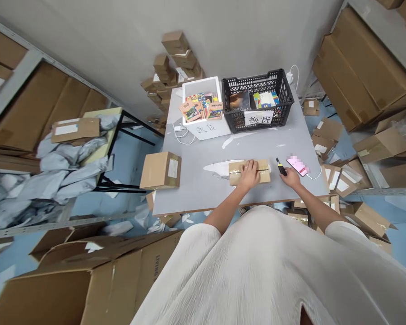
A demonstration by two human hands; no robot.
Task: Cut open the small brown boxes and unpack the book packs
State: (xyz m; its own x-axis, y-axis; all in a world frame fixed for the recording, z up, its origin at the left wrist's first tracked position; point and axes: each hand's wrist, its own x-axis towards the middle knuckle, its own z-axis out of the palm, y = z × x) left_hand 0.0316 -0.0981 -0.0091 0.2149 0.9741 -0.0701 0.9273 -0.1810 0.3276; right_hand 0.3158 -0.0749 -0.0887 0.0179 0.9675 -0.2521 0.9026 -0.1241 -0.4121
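Note:
A small cardboard box (265, 176) with shiny tape along its middle lies on the grey table near its front edge. My left hand (250, 175) is on top of it, fingers curled over the seam and gripping it. Just right of the box, my right hand (292, 178) is closed around a black and yellow box cutter (282, 168), whose tip points away from me. A phone with a pink screen (297, 165) lies beside that hand, plugged into a white cable. Under the box's left side is a torn white patch (218, 168) on the tabletop.
At the table's back stand a white foam bin (208, 129) of colourful booklets and a black plastic crate (282, 115) holding books. A closed carton (157, 171) sits at the left edge. Open cartons (365, 216) crowd the floor right; a large open box (122, 284) stands behind left.

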